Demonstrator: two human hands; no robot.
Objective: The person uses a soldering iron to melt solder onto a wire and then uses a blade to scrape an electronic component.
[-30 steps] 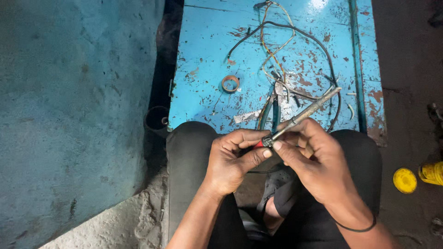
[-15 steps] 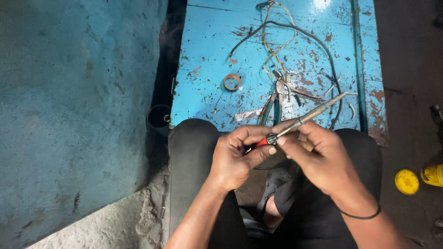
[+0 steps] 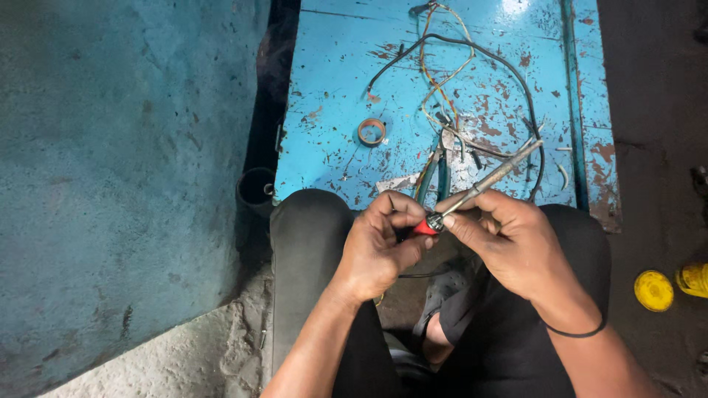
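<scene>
The soldering iron (image 3: 472, 197) sits above the person's knees, just short of the blue metal plate (image 3: 332, 88). Left hand (image 3: 380, 247) pinches its red handle end; right hand (image 3: 512, 239) pinches the collar with fingertips pressed together. Tangled wires (image 3: 442, 81) and a tape ring (image 3: 372, 131) lie on that plate.

The tool (image 3: 472, 193) has a dull grey metal shaft and a glossy red plastic handle end, pinched between the bare left hand (image 3: 380, 247) and right hand (image 3: 512, 239). The surface (image 3: 332, 96) is sheet metal in bright blue paint, chipped and scratched to rusty brown patches, with a faint sheen at the top. On it lie matt black and yellow plastic-coated wires (image 3: 450, 81) and a tape ring (image 3: 372, 131), while the wall (image 3: 110, 169) looks rough, matt, mottled teal plaster.
</scene>
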